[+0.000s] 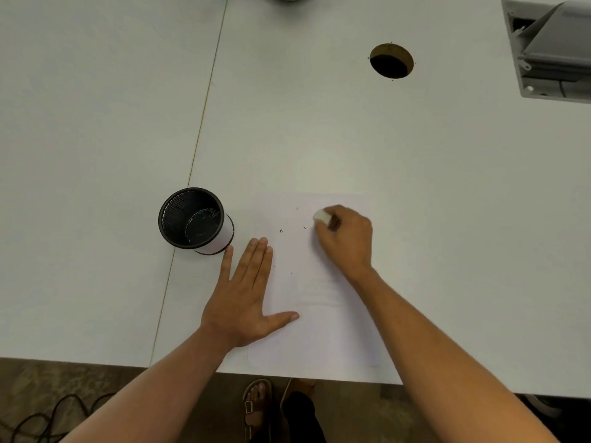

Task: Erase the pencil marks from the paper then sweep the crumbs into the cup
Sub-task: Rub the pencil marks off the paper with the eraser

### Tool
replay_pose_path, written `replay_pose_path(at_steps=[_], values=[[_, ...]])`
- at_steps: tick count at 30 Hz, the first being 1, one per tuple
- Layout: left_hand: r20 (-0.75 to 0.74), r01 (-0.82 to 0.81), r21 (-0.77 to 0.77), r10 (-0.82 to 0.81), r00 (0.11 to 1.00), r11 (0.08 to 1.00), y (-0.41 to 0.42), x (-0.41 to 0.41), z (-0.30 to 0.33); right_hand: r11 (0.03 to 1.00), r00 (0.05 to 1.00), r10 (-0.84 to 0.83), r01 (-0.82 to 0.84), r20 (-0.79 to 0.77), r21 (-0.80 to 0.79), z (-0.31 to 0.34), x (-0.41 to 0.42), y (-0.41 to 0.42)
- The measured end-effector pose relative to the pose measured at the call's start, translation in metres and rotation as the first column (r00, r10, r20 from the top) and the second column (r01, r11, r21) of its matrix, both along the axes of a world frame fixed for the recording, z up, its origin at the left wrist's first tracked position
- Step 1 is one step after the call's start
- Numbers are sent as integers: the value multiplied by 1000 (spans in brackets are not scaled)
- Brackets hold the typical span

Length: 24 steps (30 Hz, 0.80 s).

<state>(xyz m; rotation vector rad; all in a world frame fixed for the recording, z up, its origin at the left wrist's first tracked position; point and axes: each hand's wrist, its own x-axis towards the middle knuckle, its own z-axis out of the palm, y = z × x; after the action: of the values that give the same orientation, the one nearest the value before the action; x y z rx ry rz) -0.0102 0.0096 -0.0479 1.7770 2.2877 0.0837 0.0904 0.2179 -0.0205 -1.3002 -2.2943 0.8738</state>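
Floor: below the table edge we see a sandalled foot [257,407] and a dark cable [48,417] on the left.
Table: our white table [319,129] carries everything; a seam runs up its left part.
Paper: the white sheet [319,334] lies flat near the front edge, hard to tell from the tabletop.
Left hand: our left hand [246,295] lies flat and spread, holding nothing, palm down on the sheet's left edge, thumb out over the paper.
Crumbs: dark eraser crumbs [281,231] lie scattered on the upper half of the sheet, between our two hands.
Right hand: our right hand [347,238] is curled, pinching a small white eraser [321,216] whose tip meets the paper near the far right corner.
Cup: the black mesh cup [195,220] stands just left of the sheet, beside our left fingertips, on the seam.
Far side: a round cable hole [391,60] and a grey hatch [553,49] sit well apart from the work.
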Motion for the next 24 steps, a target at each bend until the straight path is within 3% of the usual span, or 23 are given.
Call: replay_pose_path(at_steps=[4,9,17,20,24], values=[[-5,2,2,-2,1000,1000,0,0,0,1000,1000,-5,5,-18,31,2,-5,-17],[-3,13,19,-13,1000,1000,0,0,-2,969,969,245,-245,-19,23,-5,15,-89],[-26,6,1,-6,1000,1000,0,0,-1,999,999,-32,32,-22,-3,0,-4,-9],[-24,6,9,-6,1000,1000,0,0,-1,1000,999,-5,5,-43,-2,0,4,-29],[-23,11,18,-11,1000,1000,-1,0,-2,986,986,164,-164,-34,-9,-3,40,-81]])
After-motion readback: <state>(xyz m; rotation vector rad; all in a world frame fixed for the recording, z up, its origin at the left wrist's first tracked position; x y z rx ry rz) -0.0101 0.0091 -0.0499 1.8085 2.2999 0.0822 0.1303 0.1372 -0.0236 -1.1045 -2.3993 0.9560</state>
